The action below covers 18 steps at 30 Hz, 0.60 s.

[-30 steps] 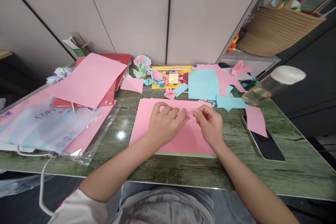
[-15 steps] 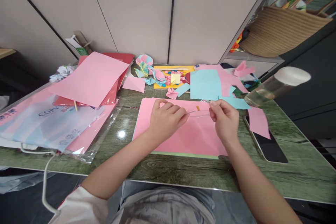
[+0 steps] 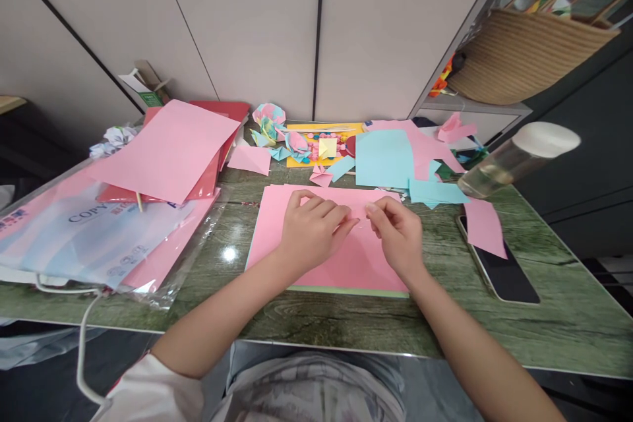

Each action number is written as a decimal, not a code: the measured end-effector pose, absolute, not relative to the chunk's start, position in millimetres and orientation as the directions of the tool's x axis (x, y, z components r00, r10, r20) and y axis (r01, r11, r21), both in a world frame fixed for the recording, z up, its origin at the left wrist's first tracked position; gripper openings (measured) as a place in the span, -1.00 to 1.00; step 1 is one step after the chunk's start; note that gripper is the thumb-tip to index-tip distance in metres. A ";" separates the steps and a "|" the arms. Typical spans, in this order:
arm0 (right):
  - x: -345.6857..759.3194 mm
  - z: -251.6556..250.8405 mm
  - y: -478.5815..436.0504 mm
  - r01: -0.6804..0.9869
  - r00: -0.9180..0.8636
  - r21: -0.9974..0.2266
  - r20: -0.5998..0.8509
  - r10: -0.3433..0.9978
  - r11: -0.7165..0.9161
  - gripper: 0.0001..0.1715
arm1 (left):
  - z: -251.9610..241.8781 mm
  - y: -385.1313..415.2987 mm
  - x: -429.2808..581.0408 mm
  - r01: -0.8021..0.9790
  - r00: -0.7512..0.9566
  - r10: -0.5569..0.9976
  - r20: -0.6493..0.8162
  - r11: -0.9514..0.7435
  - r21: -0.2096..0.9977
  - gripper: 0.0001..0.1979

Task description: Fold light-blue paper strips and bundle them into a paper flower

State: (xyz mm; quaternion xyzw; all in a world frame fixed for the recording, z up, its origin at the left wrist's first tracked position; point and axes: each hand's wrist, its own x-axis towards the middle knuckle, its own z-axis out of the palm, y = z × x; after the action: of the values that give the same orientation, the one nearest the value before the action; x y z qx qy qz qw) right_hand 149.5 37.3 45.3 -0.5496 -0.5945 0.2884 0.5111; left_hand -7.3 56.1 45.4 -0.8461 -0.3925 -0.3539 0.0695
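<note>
My left hand [image 3: 315, 227] is closed in a pinch above a stack of pink paper sheets [image 3: 336, 270], thumb and forefinger pointing right. Close beside it, my right hand [image 3: 398, 234] also pinches, its fingertips turned toward the left ones with a narrow gap between. Something thin and pale shows faintly at the fingertips, too small to name. A green edge of paper shows under the front of the pink stack.
A pink sheet [image 3: 173, 145] lies over red folders and a plastic paper packet [image 3: 99, 237] on the left. Blue paper [image 3: 383, 158], folded paper flowers [image 3: 270, 120] and a yellow sheet [image 3: 297, 161] sit behind. Rightward are a bottle [image 3: 512, 161] and a phone [image 3: 509, 277].
My right hand has moved left, close to my left hand. The thin clear strand with a small amber piece that showed between the hands is no longer plainly visible.
</note>
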 end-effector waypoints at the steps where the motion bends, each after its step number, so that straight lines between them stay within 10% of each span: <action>1: 150.4 45.7 37.8 0.346 0.134 -0.909 0.291 0.947 0.231 -0.72 | 45.5 56.4 -8.0 0.710 0.438 0.611 0.659 -0.685 0.163 -0.83; 18: 156.3 46.3 40.6 0.316 0.160 -0.913 0.318 0.935 0.257 -0.70 | 55.2 56.5 -12.6 0.724 0.423 0.608 0.671 -0.673 0.153 -0.84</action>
State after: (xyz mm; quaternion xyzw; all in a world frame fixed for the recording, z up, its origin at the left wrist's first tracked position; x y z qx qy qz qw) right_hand 156.3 40.6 46.3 -0.5379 -0.5813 0.2869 0.5389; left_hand -12.6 56.5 55.2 -0.8399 -0.3965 -0.3620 0.0798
